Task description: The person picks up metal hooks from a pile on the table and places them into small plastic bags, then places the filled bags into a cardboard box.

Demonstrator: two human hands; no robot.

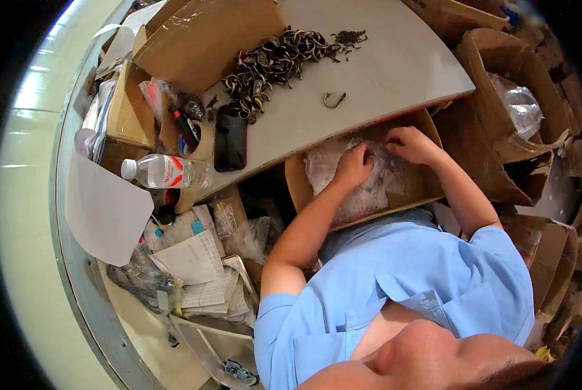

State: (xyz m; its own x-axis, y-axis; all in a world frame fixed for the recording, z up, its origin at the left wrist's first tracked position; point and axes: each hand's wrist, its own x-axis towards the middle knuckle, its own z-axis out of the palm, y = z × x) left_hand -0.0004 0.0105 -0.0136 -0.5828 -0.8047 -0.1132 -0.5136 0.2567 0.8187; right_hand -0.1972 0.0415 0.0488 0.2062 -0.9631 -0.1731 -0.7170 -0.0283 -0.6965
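Observation:
In front of my body, an open cardboard box (297, 185) sits below the table edge with a crinkled clear plastic bag (353, 201) inside. My left hand (356, 166) is closed at the bag's upper part, fingers curled on the film. To its right, my right hand (413, 144) pinches at the bag's upper right edge, its fingertips bent down. What lies inside the bag is too blurred to name. On the table beyond, a heap of dark, curved metal pieces (271, 68) lies beside small dark screw-like bits (349, 39). One curved piece (334, 101) rests alone nearer me.
A black phone (230, 138) lies at the table's left edge, near a clear water bottle (174, 171) on its side. Papers (197, 260) and plastic wrappings clutter the lower left. Large cardboard boxes (476, 130) crowd the right. Another carton (206, 39) stands at the far left.

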